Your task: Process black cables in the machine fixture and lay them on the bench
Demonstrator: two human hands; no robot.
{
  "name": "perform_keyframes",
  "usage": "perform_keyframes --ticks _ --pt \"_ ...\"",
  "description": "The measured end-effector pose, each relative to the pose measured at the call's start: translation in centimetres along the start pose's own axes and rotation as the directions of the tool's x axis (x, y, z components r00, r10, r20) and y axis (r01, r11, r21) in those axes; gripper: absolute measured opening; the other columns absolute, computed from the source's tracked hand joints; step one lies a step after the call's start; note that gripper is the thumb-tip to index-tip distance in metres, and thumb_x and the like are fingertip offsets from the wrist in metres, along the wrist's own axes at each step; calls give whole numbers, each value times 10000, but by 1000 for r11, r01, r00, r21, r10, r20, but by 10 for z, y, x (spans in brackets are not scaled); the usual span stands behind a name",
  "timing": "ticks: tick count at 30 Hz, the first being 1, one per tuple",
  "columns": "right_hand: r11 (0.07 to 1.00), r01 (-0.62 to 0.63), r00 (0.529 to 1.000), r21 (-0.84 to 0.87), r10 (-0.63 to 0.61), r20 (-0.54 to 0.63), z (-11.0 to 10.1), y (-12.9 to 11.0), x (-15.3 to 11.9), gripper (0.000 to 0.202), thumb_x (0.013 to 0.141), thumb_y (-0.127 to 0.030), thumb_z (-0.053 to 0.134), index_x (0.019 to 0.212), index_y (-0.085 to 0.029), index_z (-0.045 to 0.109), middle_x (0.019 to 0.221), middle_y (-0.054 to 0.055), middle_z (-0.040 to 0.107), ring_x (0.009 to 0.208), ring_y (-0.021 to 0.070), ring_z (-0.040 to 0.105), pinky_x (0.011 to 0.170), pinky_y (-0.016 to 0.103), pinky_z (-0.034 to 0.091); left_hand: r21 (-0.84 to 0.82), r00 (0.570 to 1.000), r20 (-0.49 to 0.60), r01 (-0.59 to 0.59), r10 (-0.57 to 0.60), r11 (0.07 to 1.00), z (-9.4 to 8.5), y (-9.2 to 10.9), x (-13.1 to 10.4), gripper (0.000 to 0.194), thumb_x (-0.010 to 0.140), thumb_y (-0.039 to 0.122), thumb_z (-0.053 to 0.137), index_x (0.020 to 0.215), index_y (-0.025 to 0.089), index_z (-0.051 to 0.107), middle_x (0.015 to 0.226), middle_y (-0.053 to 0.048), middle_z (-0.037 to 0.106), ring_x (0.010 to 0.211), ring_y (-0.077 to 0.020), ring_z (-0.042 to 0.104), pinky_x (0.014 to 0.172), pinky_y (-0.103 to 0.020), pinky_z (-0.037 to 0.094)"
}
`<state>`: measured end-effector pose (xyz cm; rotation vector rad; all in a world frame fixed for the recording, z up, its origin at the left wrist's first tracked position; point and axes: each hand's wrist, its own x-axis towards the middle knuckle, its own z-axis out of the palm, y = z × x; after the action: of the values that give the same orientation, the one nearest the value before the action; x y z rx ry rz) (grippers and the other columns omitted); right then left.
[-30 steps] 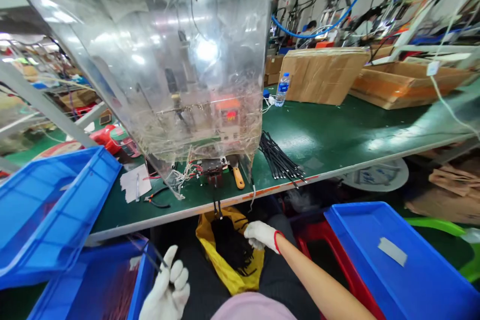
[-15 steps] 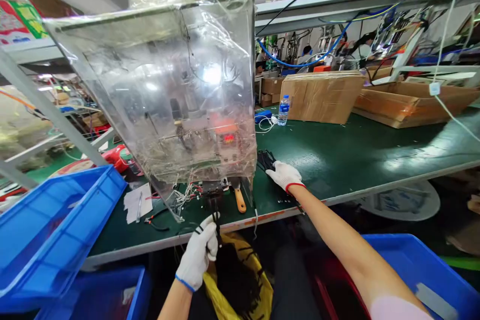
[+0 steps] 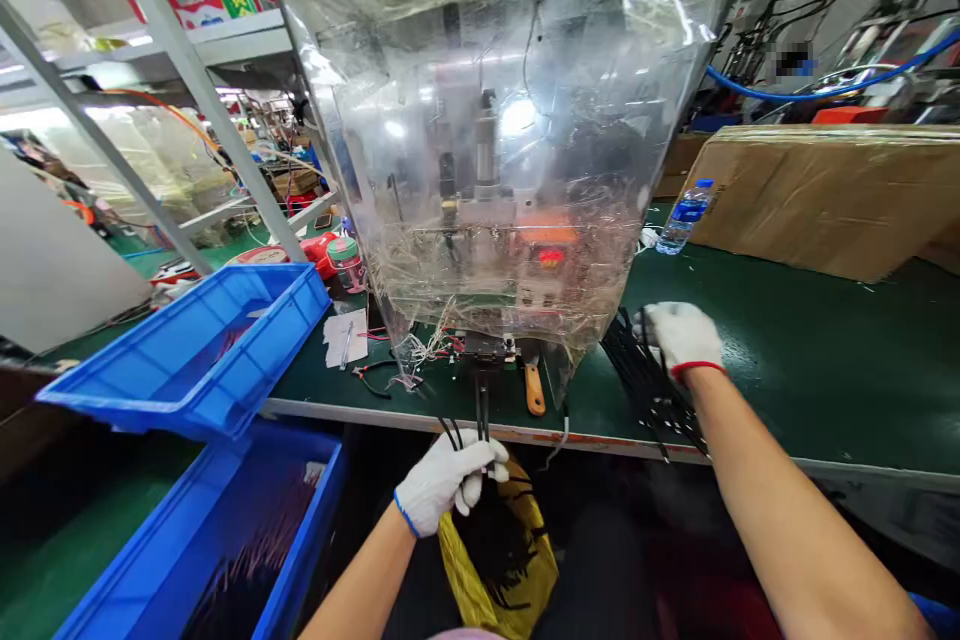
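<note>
In a white glove with a blue cuff, my left hand [image 3: 450, 480] is closed on thin black cables [image 3: 482, 408]. Some of them reach up to the dark fixture [image 3: 486, 348] at the machine's base, and others stick out on the hand's left. My right hand [image 3: 684, 335], gloved with a red cuff, has its fingers curled at the upper end of a pile of black cables [image 3: 646, 385] on the green table. A cable loops by those fingertips. Below my left hand hangs a yellow bag [image 3: 541, 570] with short black pieces inside.
A clear plastic-wrapped guard [image 3: 480, 290] covers the machine. A scraper with an orange handle [image 3: 534, 390] lies beside the fixture. Blue bins [image 3: 97, 395] stand at left, one holding cables. A water bottle [image 3: 684, 217] and cardboard [image 3: 817, 205] are at the back right.
The view has turned left. My right hand has changed from lying with fingers extended over the pile to curled fingers at its upper end. My left hand still holds cables at the fixture.
</note>
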<state>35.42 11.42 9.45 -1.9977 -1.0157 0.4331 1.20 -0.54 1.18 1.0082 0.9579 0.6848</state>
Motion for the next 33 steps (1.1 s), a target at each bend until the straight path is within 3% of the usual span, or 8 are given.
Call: perform_keyframes --ticks 4,6,9,13,17,22,28,33 --pt "590 162 961 791 89 -262 -35 -41 -46 138 791 -76 521 773 -212 533 685 10 592 565 136 591 615 322 497 -149 1000 -13 -4 2 989 2 -5 -18 303 768 377 640 937 125 640 743 -52 683 341 -27 412 310 -150 270" --pt "466 303 943 831 -24 -331 -42 -55 -91 137 762 -103 571 766 -239 588 680 -5 577 610 136 604 580 287 511 -127 999 -29 23 -27 992 -1 -18 -35 286 788 392 625 914 135 629 768 -60 688 368 -41 450 326 -151 312" --pt "505 314 947 804 -105 -304 -26 -60 -166 192 755 -216 637 939 -266 656 729 -4 648 558 125 598 518 263 526 -70 991 -101 78 -85 995 -11 -56 -67 295 808 434 615 894 152 621 793 -69 706 371 -43 451 327 -150 292" --pt "574 -24 996 818 -54 67 43 -36 -240 317 736 -362 724 998 -208 635 802 12 706 614 142 663 608 288 572 -112 968 -93 220 -231 969 -30 -119 -99 377 772 519 642 763 145 598 620 -66 677 301 -37 357 307 -174 148" --pt "554 -453 855 699 46 517 115 0 -271 514 610 -480 800 982 -174 621 807 36 711 596 155 660 545 265 553 -419 908 -105 330 -406 846 -38 -146 -100 386 731 513 694 747 149 567 616 -54 656 371 -59 451 357 -157 202" --pt "437 -635 741 637 114 661 143 18 -275 606 496 -488 857 941 -174 593 768 33 709 582 170 666 515 266 546 -692 937 -168 109 -306 714 -27 -122 -77 207 774 308 712 837 156 587 919 -84 695 785 -186 678 725 -303 517" --pt "406 -608 751 683 15 660 140 -9 -240 432 637 -357 804 963 -185 580 788 41 716 633 181 689 551 273 560 -771 980 -8 119 -197 625 -3 -66 -69 167 819 260 669 910 123 637 1021 -140 692 957 -297 684 859 -436 537" --pt "527 -659 613 537 -38 789 133 -15 -229 325 715 -415 743 853 -147 621 804 88 718 607 178 681 557 284 565 -826 976 -105 21 -190 563 8 -40 -65 140 815 187 670 914 89 669 958 -122 705 935 -265 696 966 -439 516"
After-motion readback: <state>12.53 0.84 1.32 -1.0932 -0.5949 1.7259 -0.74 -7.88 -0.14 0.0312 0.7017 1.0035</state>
